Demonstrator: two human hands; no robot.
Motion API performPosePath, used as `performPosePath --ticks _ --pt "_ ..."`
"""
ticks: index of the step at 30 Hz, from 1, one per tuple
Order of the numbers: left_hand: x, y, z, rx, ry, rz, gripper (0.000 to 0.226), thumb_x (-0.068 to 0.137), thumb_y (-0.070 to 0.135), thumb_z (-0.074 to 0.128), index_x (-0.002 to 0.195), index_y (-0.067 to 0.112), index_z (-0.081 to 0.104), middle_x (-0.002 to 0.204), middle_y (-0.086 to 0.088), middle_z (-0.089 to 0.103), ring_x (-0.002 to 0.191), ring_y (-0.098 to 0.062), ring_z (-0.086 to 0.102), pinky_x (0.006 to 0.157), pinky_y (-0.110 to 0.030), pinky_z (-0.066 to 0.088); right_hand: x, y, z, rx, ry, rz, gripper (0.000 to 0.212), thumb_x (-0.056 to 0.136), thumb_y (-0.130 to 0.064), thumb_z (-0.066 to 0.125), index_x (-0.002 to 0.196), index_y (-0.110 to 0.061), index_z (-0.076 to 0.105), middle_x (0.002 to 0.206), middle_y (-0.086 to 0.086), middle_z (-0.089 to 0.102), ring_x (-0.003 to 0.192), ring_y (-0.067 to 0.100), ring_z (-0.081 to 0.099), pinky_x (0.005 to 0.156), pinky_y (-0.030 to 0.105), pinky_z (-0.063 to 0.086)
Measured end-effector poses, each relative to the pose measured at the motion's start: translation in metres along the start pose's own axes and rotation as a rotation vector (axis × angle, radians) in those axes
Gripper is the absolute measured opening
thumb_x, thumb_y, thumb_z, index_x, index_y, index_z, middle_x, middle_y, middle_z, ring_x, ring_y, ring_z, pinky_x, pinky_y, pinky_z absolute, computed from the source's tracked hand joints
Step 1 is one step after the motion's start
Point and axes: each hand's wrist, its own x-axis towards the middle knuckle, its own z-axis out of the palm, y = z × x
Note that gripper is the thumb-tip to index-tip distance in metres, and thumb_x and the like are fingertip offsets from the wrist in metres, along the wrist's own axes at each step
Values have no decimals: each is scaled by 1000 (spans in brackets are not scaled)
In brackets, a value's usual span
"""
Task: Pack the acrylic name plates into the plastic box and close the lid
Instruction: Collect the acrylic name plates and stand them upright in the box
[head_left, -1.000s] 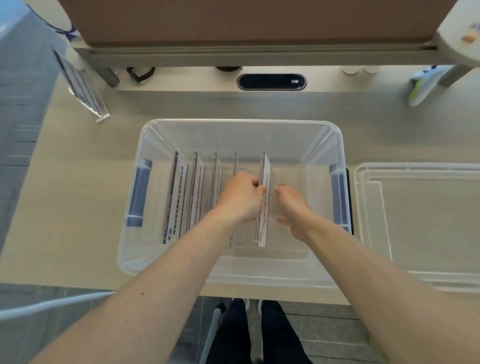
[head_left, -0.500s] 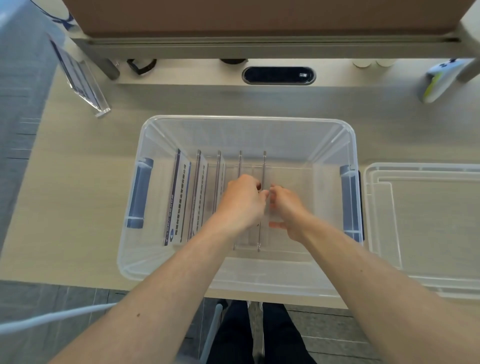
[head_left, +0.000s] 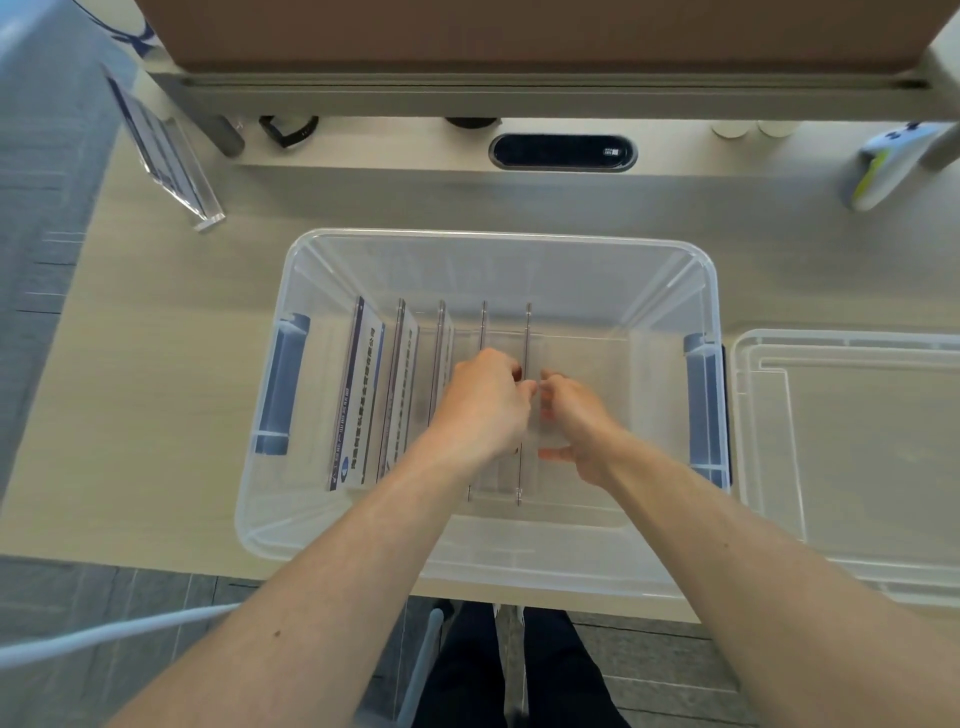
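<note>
A clear plastic box (head_left: 498, 244) with blue side handles sits open on the desk in front of me. Several acrylic name plates (head_left: 363, 395) stand on edge in a row inside it. Both hands are down in the box at the rightmost name plate (head_left: 528, 332), which stands upright. My left hand (head_left: 483, 405) pinches its top edge from the left. My right hand (head_left: 574, 421) holds it from the right, fingers curled against its face. One more name plate (head_left: 166, 161) stands on the desk at the far left. The clear lid (head_left: 852, 462) lies flat to the right of the box.
A raised shelf (head_left: 519, 98) with a cardboard box on it crosses the back of the desk. Beneath it are a dark oval grommet (head_left: 563, 152) and a white game controller (head_left: 883, 166) at the right. The desk's front edge runs just under the box.
The rightmost plate has gone from tilted, printed face showing, to upright and edge-on. Both hands stayed on it, closing in around it. My view shifted slightly.
</note>
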Motion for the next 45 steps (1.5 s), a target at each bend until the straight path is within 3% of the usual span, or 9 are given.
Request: performPosePath --ticks 9,13,17,21,27,31,35,41,45 --pt "1 -1 1 -15 -5 -18 27 104 28 59 86 12 69 91 -11 71 74 -30 75 68 -46 66 -1 0 -2 -11 -6 -15 53 96 -23 32 148 -31 40 144 2 50 128 25 48 89 46 52" --pt "-6 4 -6 53 25 7 31 102 38 60 105 9 72 95 -8 75 76 -29 75 75 -44 64 -2 1 -2 -31 -21 -26 50 96 -23 31 143 -31 44 141 1 52 126 24 49 90 46 52" --pt "-13 6 -27 270 291 77 33 99 45 60 93 13 68 79 -4 69 77 -26 69 74 -40 60 -4 0 -2 -36 -22 -34 45 100 -23 30 141 -30 45 133 -3 51 121 21 47 97 50 50" --pt "-14 4 -39 441 212 -6 37 98 37 66 72 11 55 65 -3 54 75 -29 63 68 -35 48 -6 -2 -1 -28 -1 -37 27 101 -18 29 116 -32 47 109 -5 51 108 19 47 99 51 49" --pt "-12 1 -32 399 138 -45 38 94 10 65 61 13 46 60 -4 52 66 -26 61 61 -31 46 -5 -1 -1 -29 -2 -31 49 101 -21 31 149 -28 39 141 0 46 124 21 45 98 50 50" --pt "-13 1 -30 409 160 -42 39 92 5 63 60 13 43 59 -4 50 52 -18 49 47 -27 37 -1 2 -1 -15 0 -28 53 98 -21 34 149 -30 39 130 -1 47 122 22 47 99 52 51" --pt "-10 0 -31 412 157 -44 39 93 10 65 60 13 44 59 -4 51 59 -23 56 55 -30 43 -1 1 -1 -21 5 -46 52 99 -20 33 149 -29 39 130 0 48 114 20 47 98 51 51" --pt "-21 8 -54 314 179 -34 54 96 53 61 62 11 57 72 -8 63 82 -30 66 74 -33 51 -20 -6 -3 -46 43 -80 53 102 -30 34 155 -31 28 144 -3 44 128 22 45 101 48 48" --pt "-32 16 -100 -10 226 1 44 98 55 56 104 16 77 104 0 78 103 -22 71 95 -36 56 -51 -28 -16 -21 112 -242 59 102 -46 40 157 -30 24 161 -4 30 144 25 36 116 52 33"
